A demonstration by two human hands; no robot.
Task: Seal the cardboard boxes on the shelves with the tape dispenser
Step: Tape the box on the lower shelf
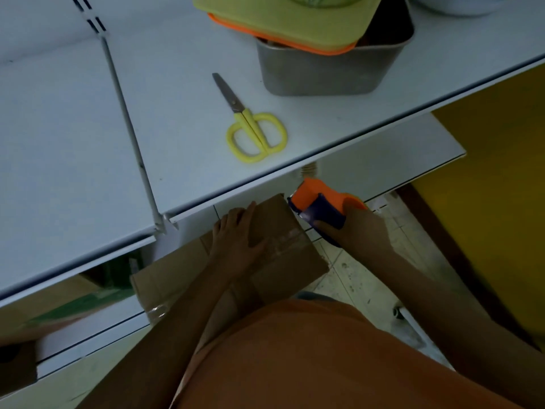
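Under the white upper shelf [182, 119], a cardboard box [274, 249] juts past the lower shelf's front edge, the left hand [239, 234] lying flat on its top, while the right hand [351, 228], wrapped around the orange tape dispenser [317, 199], sits just off the box's far right corner, nearest the clear tape strip [284, 242] running crosswise.

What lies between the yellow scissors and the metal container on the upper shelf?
Nothing. In the head view, the stretch between the scissors and the metal container is bare white shelf surface; the two stand apart.
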